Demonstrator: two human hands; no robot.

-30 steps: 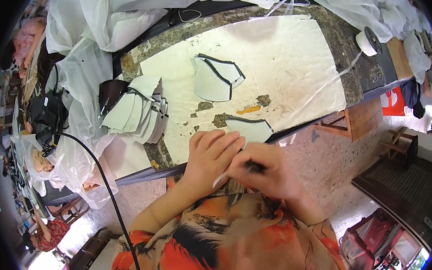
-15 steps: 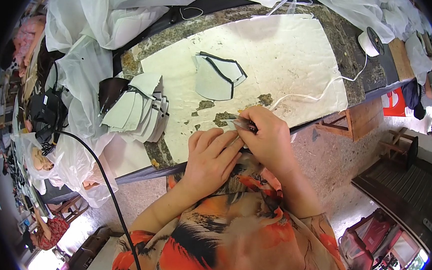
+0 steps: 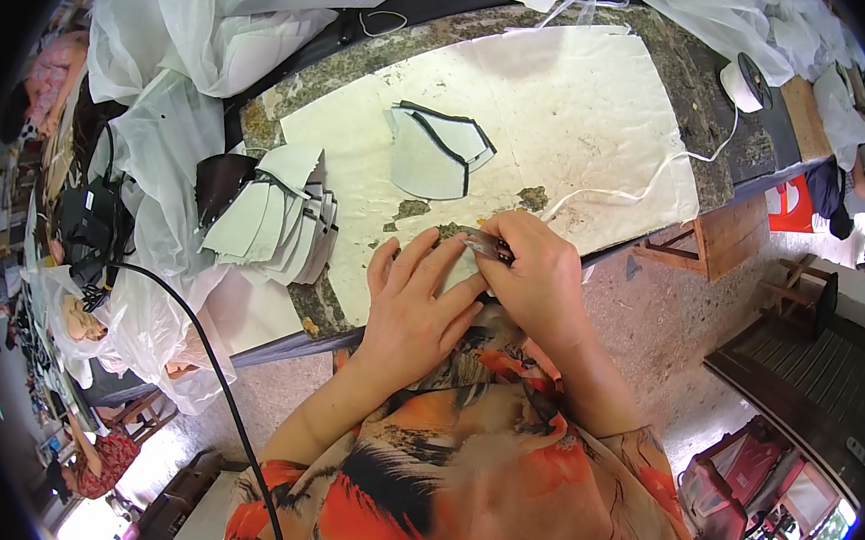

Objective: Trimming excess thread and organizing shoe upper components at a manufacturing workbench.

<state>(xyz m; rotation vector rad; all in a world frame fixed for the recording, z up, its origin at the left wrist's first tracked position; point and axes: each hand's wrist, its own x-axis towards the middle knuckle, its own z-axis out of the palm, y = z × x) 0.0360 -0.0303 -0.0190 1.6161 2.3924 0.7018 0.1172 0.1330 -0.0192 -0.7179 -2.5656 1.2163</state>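
Observation:
My right hand (image 3: pixel 540 278) is closed around a small metal cutting tool (image 3: pixel 487 244) that looks like thread snips, its tip toward my left fingers. My left hand (image 3: pixel 415 309) lies palm down at the table's near edge, fingers spread. A pale piece (image 3: pixel 460 272) shows partly beneath its fingers; the rest is hidden. A thin white cord (image 3: pixel 608 192) runs from a spool (image 3: pixel 741 86) to beside my right hand. Beyond my hands lie pale cut pieces with black edging (image 3: pixel 430 160). To the left is a fanned stack of similar pieces (image 3: pixel 271 219).
A worn white sheet (image 3: pixel 585 100) covers much of the dark table. Crumpled translucent plastic (image 3: pixel 158 30) lines the far and left sides. A black cable (image 3: pixel 197 334) hangs at the left. A wooden stool (image 3: pixel 720 245) stands beyond the right edge. Other people sit farther off.
My left fingers have spread apart and reached slightly farther forward. The tool's tip now sits close to them, while my right hand stays nearly in place.

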